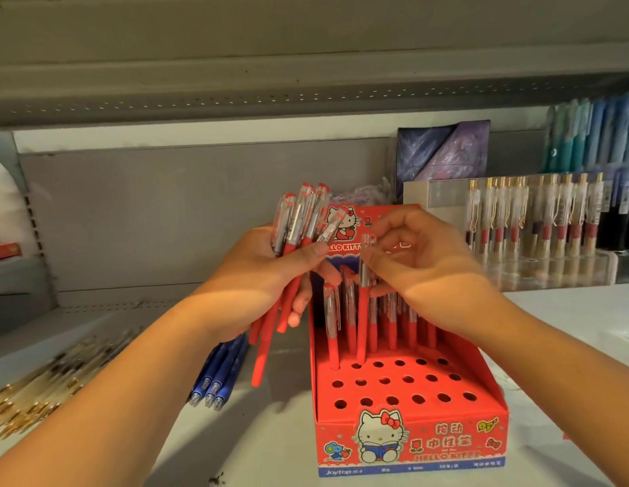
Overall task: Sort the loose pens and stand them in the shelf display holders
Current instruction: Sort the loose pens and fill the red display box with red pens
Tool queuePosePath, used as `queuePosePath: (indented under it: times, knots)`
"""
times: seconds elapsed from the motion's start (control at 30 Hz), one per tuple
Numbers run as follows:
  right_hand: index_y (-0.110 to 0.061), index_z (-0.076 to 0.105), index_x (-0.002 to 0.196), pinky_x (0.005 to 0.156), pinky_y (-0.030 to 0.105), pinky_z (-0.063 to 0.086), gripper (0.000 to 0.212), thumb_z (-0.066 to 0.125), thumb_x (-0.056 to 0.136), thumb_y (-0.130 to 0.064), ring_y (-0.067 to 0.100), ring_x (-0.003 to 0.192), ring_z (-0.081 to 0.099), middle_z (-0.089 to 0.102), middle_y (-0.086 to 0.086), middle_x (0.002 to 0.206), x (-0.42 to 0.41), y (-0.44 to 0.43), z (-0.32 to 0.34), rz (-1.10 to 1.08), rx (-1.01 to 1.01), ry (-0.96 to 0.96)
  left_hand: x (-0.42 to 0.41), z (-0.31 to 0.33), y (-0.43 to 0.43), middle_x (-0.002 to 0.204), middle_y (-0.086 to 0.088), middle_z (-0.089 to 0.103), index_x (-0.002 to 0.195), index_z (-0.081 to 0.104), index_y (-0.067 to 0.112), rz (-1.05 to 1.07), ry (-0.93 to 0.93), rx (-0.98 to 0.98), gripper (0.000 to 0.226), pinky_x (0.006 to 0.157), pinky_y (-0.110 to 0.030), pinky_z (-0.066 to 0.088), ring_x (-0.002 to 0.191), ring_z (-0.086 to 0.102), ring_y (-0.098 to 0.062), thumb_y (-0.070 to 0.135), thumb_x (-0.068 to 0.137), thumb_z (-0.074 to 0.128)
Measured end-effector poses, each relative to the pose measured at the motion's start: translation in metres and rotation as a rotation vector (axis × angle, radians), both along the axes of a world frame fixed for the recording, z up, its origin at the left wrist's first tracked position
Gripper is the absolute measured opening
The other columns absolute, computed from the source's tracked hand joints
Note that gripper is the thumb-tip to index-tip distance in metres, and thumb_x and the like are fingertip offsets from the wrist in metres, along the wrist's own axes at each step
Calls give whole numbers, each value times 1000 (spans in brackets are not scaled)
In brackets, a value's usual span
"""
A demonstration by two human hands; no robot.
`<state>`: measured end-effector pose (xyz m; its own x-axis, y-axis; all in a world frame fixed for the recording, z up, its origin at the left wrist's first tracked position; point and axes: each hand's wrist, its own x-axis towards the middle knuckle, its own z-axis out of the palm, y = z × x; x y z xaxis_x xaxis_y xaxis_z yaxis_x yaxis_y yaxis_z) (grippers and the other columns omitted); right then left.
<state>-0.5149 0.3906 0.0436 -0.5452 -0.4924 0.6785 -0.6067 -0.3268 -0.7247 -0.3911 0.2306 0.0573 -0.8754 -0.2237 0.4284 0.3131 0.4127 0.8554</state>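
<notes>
On the pale shop shelf [270, 427] we see a red display holder [421, 441], its back rows filled and its front holes free. The left hand [267, 272] grips a bundle of red pens [299, 219] as ready stock. The right hand [421, 261] pinches one red pen [362, 321] upright with its tip at a hole, we judge so that it seats straight.

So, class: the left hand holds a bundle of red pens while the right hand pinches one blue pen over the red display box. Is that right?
No: the head view shows the right hand pinching a red pen, not a blue one, over the red display box. The left hand holds a bundle of red pens.
</notes>
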Motion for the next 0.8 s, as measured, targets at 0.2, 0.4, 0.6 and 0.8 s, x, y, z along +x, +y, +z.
queuePosePath:
  times: [0.2,0.4,0.6,0.8]
  knots:
    - [-26,59,89,53,47,60,24,71,86,-6,21,56,67,63,-10,69,-2,0,-3,-36,27,56,0,0,2,49,-9,59,88,68,-3,-14,-19,11,39,39,-27,42,35,51,-24,36,90,62]
    - [-43,59,89,55,56,58,25,69,77,-23,30,60,67,61,-6,74,3,2,-6,-36,81,194,-1,0,-1,51,-14,59,83,72,2,-14,-20,15,37,42,-29,45,37,52,-26,35,92,61]
    - [-35,58,87,66,47,58,22,71,83,-17,20,63,68,69,-2,72,2,4,-9,-95,397,330,-2,-2,-1,53,-16,60,81,75,7,-41,-44,4,33,38,-24,42,39,57,-25,34,94,60]
    - [-33,66,84,68,43,57,13,71,83,-22,17,64,67,70,-7,75,1,7,-3,-152,381,329,-1,-2,1,64,-16,69,92,71,0,-116,-57,41,35,45,-28,50,45,62,-25,34,87,62]
